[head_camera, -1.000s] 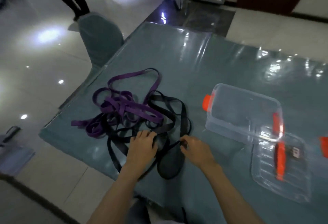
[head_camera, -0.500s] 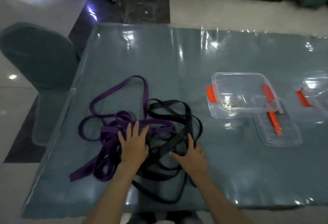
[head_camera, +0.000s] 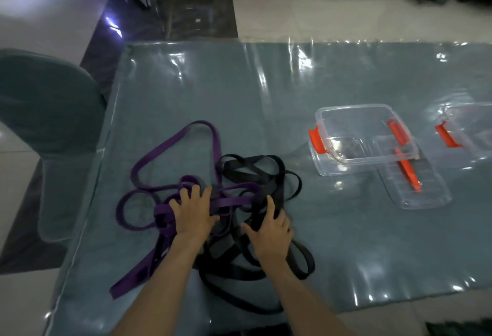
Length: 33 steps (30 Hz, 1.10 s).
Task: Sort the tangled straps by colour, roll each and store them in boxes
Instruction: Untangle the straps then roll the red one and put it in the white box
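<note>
No readable text, label, brand, number or sign anywhere; boxes (head_camera: 364,138) plain, clear; straps (head_camera: 213,202) unmarked

Both bare forearms are seen entering from the lower edge and converging slightly toward the middle. The left hand (head_camera: 193,213) is laid palm down, back of the hand turned up, with the fingers (head_camera: 195,192) spread and nearly straight, pointed away from the body; nothing is seen curled inside it. The right hand (head_camera: 270,229) is also held palm down, just beside the left and slightly nearer the body. Its fingers are fanned apart, with 1 finger (head_camera: 270,204) stretched forward and the thumb (head_camera: 249,230) angled out toward the left hand. Whether any fingertip is hooked under something cannot be told. The 2 hands are kept apart, not touching. No sleeves are visible.
</note>
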Available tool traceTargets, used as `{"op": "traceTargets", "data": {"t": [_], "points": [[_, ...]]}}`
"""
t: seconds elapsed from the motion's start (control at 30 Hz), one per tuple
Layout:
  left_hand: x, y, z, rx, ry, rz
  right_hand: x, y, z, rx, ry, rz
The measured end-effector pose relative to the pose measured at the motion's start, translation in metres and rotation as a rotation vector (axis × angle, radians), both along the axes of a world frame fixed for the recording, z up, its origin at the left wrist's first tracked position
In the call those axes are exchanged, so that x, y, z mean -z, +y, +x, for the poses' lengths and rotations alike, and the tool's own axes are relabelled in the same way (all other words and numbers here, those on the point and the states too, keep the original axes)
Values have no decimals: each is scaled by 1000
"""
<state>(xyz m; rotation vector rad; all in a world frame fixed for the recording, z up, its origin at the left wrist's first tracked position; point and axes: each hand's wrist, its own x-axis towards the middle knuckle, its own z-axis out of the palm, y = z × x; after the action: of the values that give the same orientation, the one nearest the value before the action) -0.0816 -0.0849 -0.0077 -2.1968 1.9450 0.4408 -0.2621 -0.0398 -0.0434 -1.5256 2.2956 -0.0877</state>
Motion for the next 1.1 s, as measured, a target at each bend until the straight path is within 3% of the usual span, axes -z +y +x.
{"op": "traceTargets", "data": {"t": [0.17,0.4,0.53,0.67,0.83,1.0,1.1], "points": [[9,1,0,-93,-8,-21,-4,-24,-21,-67,-84,27],[16,4,14,-207,15,-313,-14,-53,-112,38,-319,-215],[22,4,21,-179,-9,-388,-11,-73,-149,-256,-196,-107],[29,15,19,-191,-27,-353,-6,-74,-121,-538,-189,62],[34,29,23,-178,90,-283,-7,-58,-71,-596,-17,334],[39,37,27,-30,200,-153,7,-31,-46,-641,183,337],[37,33,35,-13,244,-125,6,-32,-49,-610,169,260]]}}
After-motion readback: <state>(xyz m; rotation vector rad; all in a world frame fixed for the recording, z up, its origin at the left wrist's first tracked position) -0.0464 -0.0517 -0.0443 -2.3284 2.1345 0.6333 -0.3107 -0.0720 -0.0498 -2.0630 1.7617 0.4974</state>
